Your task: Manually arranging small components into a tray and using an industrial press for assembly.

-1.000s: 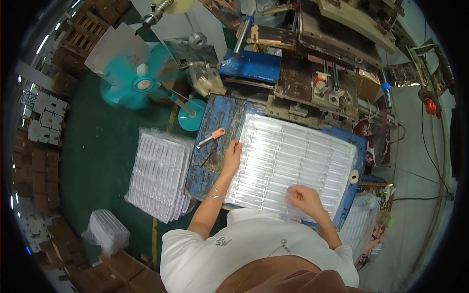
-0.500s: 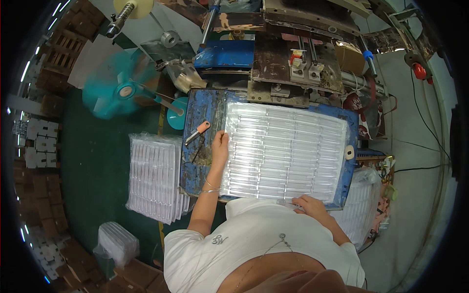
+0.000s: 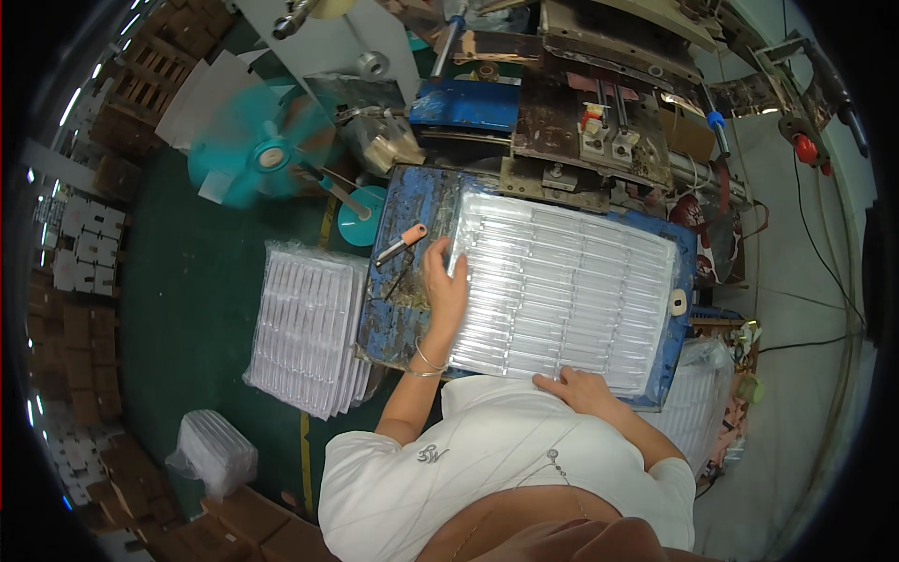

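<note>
A clear plastic tray sheet with rows of long moulded slots lies on a worn blue table. Whether it is one sheet or a stack, I cannot tell. My left hand is at its left edge, thumb and fingers apart, holding nothing. Along the near edge rests my right hand, close against the white shirt, its thumb and fingers spread over the rim. An orange-handled cutter lies on the table left of my left hand.
More clear trays stand in a stack left of the table, with a wrapped bundle on the green floor. A teal fan spins at the far left. Machine parts border the far side. Another bagged stack sits at right.
My left hand has loosened from the tray's left edge, its thumb and fingers now apart. My right hand's fingers have spread along the near edge. The whole view has shifted slightly.
</note>
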Motion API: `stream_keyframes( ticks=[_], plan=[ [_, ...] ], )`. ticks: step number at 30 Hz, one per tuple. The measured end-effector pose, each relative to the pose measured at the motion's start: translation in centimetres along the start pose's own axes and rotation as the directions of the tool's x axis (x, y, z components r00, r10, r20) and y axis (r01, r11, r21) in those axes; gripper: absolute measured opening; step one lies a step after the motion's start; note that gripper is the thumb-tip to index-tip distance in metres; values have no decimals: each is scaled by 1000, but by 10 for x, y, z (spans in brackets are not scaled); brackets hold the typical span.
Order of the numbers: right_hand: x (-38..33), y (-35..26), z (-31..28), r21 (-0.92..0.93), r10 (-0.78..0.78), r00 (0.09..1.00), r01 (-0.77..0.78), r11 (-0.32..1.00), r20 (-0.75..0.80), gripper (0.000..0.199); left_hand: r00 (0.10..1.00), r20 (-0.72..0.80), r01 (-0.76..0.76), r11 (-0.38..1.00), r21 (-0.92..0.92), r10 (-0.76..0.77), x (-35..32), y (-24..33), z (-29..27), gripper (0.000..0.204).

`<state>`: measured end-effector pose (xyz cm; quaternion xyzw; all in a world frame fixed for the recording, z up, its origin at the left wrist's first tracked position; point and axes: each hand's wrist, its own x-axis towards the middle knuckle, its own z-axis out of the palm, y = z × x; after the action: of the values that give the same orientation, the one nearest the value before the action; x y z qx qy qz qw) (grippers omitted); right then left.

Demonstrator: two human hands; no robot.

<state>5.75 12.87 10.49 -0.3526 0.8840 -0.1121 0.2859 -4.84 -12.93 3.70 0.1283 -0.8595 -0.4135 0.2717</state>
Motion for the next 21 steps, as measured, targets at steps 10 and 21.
stream_keyframes(
  ticks=[10,21],
  plan=[
    [-4,0,-70,561,205,922,16,827,-329,32,713,685,395,721,-570,151,-56,73,-25,36],
    [21,27,-123,417,216,693,134,899,-688,36,599,786,518,672,-529,157,-8,105,-8,33]
  ],
)
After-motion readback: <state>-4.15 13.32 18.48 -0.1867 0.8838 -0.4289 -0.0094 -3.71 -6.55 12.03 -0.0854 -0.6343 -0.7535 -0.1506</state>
